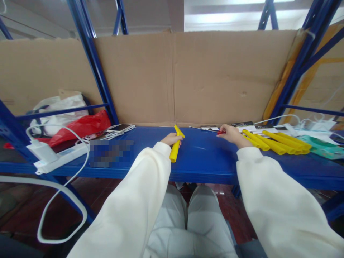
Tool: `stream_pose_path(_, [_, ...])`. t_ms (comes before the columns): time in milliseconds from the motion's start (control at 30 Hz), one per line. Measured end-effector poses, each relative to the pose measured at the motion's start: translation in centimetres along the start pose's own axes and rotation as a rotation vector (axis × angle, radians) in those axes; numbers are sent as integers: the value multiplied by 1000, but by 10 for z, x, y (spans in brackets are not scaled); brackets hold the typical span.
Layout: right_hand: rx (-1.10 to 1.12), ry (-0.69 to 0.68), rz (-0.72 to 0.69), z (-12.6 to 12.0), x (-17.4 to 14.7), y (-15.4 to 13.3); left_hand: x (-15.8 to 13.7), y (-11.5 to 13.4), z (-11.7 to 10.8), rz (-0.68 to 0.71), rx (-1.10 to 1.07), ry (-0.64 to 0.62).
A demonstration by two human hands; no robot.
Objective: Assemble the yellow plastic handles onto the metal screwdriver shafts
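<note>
Lying at the left side of the blue table (202, 159), a white power strip (61, 160) is seen. A yellow handle (174, 154) is gripped at the table's middle by the left hand (171, 138). A red-handled screwdriver (221, 132) is pinched by the right hand (232, 135), beside other yellow pieces (274, 145).

A yellow tool (174, 152) with a slanted head is held tilted, apart from a red-handled screwdriver (221, 132) pointing left.
</note>
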State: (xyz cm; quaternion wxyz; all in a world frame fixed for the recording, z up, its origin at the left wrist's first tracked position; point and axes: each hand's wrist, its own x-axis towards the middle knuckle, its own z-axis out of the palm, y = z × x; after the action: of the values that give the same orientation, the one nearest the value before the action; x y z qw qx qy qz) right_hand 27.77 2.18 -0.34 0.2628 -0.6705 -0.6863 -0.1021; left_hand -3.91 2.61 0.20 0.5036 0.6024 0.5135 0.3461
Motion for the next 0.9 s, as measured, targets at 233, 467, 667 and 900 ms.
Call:
stream_pose_path(233, [11,-30,-117,2,-2,-12,1,1,1,-7,21,19])
stream_pose_path(467, [25,-45,-192,1,-5,-17,4,0,1,2,13,31])
stream_pose_path(667, [15,-60,-194,1,-6,-21,3,0,1,-1,21,28])
stream_pose_path(900, [29,-57,-200,0,-6,-21,3,1,0,-3,27,35])
